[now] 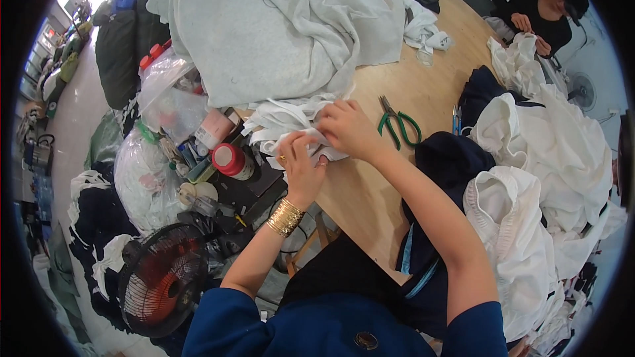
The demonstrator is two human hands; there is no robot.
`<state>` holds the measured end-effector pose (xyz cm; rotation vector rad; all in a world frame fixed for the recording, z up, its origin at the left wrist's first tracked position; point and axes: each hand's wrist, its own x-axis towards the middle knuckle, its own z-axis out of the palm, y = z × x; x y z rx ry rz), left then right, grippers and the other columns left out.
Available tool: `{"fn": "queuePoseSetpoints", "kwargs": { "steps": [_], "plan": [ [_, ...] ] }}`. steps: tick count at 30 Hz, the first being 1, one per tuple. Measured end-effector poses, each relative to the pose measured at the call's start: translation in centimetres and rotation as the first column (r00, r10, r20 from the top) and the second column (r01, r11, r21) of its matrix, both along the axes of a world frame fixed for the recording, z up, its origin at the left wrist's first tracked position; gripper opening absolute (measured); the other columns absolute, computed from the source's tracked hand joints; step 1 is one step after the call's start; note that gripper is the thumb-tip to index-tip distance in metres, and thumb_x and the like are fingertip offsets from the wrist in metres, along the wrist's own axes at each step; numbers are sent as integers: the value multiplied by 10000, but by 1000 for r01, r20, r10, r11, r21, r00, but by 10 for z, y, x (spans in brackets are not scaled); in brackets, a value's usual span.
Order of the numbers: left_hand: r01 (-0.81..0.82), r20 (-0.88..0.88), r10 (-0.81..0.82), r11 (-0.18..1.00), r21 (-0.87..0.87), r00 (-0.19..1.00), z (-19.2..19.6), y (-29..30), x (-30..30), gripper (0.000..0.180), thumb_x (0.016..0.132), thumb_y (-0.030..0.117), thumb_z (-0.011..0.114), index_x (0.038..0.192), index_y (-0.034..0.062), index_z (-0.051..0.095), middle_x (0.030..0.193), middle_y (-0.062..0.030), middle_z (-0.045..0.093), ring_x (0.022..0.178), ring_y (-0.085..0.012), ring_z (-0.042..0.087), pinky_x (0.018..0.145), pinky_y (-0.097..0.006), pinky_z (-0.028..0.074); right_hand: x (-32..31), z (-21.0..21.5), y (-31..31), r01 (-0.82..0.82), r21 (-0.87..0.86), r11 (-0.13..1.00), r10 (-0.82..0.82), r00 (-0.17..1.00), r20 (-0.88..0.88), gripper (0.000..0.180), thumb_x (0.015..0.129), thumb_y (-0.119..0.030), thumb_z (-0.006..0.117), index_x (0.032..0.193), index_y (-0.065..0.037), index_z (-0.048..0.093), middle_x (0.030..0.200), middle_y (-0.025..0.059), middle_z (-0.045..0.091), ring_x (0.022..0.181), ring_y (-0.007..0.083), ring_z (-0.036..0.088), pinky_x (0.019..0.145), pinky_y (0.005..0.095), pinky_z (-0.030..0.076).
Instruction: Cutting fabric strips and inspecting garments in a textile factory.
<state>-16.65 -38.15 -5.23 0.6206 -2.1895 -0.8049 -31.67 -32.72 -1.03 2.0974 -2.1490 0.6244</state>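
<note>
A heap of white fabric strips (281, 116) lies at the near left edge of the wooden table (377, 195). My left hand (303, 170), with gold bangles at the wrist, closes its bent fingers and thumb on the near part of the white cloth. Just to its right and slightly farther off, my right hand (347, 131) has curled fingers gripping the same white cloth; its fingertips are partly hidden. Pliers with green handles (399, 124) rest on the table right of my right hand, their jaws pointing away from me.
A large pale cloth (278, 33) covers the far table. White garments (516, 225) and dark blue cloth (450, 158) pile up at right. A red-lidded jar (230, 160), plastic bags (149, 172) and a fan (162, 281) stand at left. A co-worker (539, 13) handles white cloth at far right.
</note>
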Motion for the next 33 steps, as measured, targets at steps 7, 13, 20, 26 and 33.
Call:
{"fn": "queuePoseSetpoints", "kwargs": {
  "steps": [7, 13, 20, 26, 33],
  "plan": [
    [-22, 101, 28, 998, -53, 995, 8, -10, 3, 727, 541, 10, 660, 1215, 95, 400, 1126, -92, 462, 1130, -277, 374, 964, -401, 210, 31, 3, 35, -3, -128, 992, 29, 979, 203, 375, 688, -218, 664, 1031, -102, 567, 1034, 82, 546, 984, 252, 510, 882, 387, 365],
    [145, 231, -149, 989, 35, 961, 16, -13, 10, 634, 550, 5, 647, 1152, 89, 464, 1021, -76, 504, 1011, -249, 444, 928, -371, 267, 24, 6, 44, 64, 158, 985, -86, 987, 135, 552, 673, -251, 679, 1158, -88, 474, 1038, 99, 522, 980, 259, 509, 871, 385, 378],
    [375, -15, -387, 882, 286, 922, 33, -12, 17, 436, 661, 96, 671, 1070, 56, 524, 1031, -86, 540, 983, -281, 476, 876, -358, 353, 10, -3, 40, 148, 198, 969, -149, 989, -15, 545, 659, -144, 676, 1162, -86, 472, 921, 87, 524, 912, 243, 544, 753, 378, 430],
    [24, -151, 14, 968, 251, 988, 18, -45, 20, 239, 864, 139, 522, 1074, 27, 538, 1034, -124, 549, 946, -265, 486, 875, -341, 366, -14, 17, 36, 310, 44, 950, -252, 673, 696, 343, 747, -67, 581, 1086, -36, 535, 960, 80, 592, 877, 208, 576, 762, 302, 441],
    [-1, -77, 15, 984, 178, 997, 2, -44, 9, 279, 846, 75, 523, 1122, 40, 510, 1059, -74, 503, 924, -179, 456, 818, -260, 372, -53, 61, 40, 409, -47, 912, -140, 417, 898, 237, 860, -80, 475, 1070, -22, 569, 966, 10, 597, 875, 105, 534, 775, 255, 420]
  ]
}}
